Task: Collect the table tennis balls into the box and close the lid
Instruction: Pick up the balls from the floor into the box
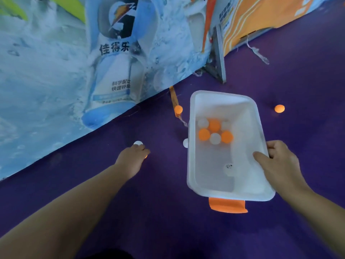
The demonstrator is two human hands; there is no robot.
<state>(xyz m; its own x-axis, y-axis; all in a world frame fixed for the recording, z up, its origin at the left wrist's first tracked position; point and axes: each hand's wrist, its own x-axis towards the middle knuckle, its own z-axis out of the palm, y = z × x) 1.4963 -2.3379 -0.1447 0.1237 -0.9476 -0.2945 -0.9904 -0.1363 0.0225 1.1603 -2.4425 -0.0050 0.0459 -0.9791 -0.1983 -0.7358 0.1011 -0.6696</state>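
A translucent white box [192, 161] with an orange latch [227, 205] is held above the purple floor, with my right hand [280, 163] gripping its right rim, thumb inside. Several orange and white balls [214, 132] lie inside at the far end, and one printed white ball [229, 169] sits nearer. My left hand [133, 158] reaches down to the floor with its fingers closed over an orange ball [146, 156], and its fingertips touch a white ball [138, 143]. Loose on the floor are an orange ball [178, 109], another orange ball [279, 108] and a white ball [185, 143] partly hidden by the box.
A printed drink-advert barrier [74, 71] runs along the left and back. An orange barrier panel [261, 19] stands at the back right on a grey metal foot [219, 58]. An orange strap [174, 99] lies on the purple floor [158, 212]. No lid is in view.
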